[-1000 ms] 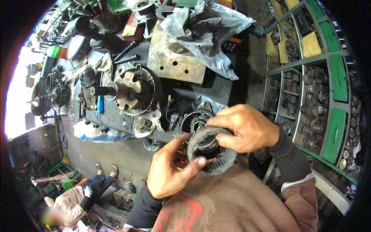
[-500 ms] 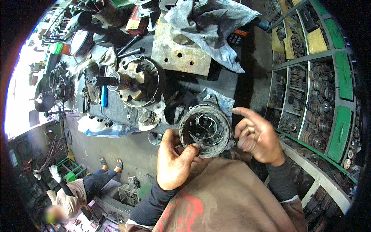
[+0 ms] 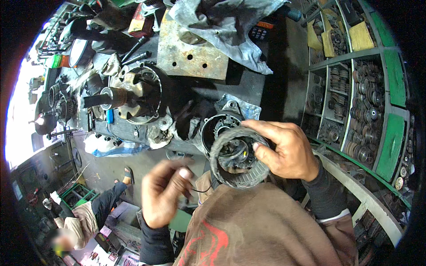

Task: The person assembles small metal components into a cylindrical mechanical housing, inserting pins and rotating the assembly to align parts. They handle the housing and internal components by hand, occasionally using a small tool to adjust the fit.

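Observation:
My right hand point(image 3: 288, 150) grips a grey slotted stator ring point(image 3: 244, 179) by its right side, fingers over the top and thumb at the inside. The ring is tilted in front of a round metal housing point(image 3: 207, 133), which has a bolt lug at its top and partly shows through the ring. Left of the ring, my left hand point(image 3: 163, 193) is raised, thumb and fingers pinched together and slightly blurred. A thin dark wire point(image 3: 202, 191) runs from those fingers toward the ring. Under the housing's upper edge lies a blue cloth point(image 3: 251, 110).
A rotor with a shaft point(image 3: 133, 95) stands on the bench at left, near a blue-handled tool point(image 3: 110, 116). Behind lie a metal plate with holes point(image 3: 191, 55) and a grey rag point(image 3: 222, 26). Parts shelves point(image 3: 355, 84) line the right. Another person point(image 3: 84, 217) is at lower left.
The ring has come away from the housing, tilted toward me in my right hand. My left hand has let go of the assembly and moved left. The view has shifted slightly.

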The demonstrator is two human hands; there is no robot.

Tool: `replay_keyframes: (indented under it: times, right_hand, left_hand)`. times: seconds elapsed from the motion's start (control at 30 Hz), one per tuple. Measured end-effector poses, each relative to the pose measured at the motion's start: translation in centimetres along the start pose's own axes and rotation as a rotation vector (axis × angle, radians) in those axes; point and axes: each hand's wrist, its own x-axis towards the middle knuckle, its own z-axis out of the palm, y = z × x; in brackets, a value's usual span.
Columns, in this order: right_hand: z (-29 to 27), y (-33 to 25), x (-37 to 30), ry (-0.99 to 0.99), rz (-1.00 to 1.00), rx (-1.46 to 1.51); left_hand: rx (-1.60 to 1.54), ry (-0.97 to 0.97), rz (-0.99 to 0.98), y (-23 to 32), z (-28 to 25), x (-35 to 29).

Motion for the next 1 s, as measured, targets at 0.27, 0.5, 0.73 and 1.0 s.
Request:
replay_keyframes:
  times: [0.27,0.5,0.73,1.0]
  right_hand:
    - [0.9,0.2,2.6,-0.088,-0.041,-0.004]
    - [0.9,1.8,3.3,-0.106,-0.051,0.025]
    - [0.9,3.0,4.5,-0.138,-0.075,0.056]
    - [1.5,3.2,5.2,-0.164,-0.102,0.045]
  left_hand:
    - [0.412,0.095,0.336,-6.0,1.2,6.7]
    - [0.429,0.113,0.289,-7.1,2.3,7.6]
    - [0.357,0.034,0.288,-7.3,3.0,7.2]
    - [0.224,-0.009,0.22,-8.6,2.3,6.5]
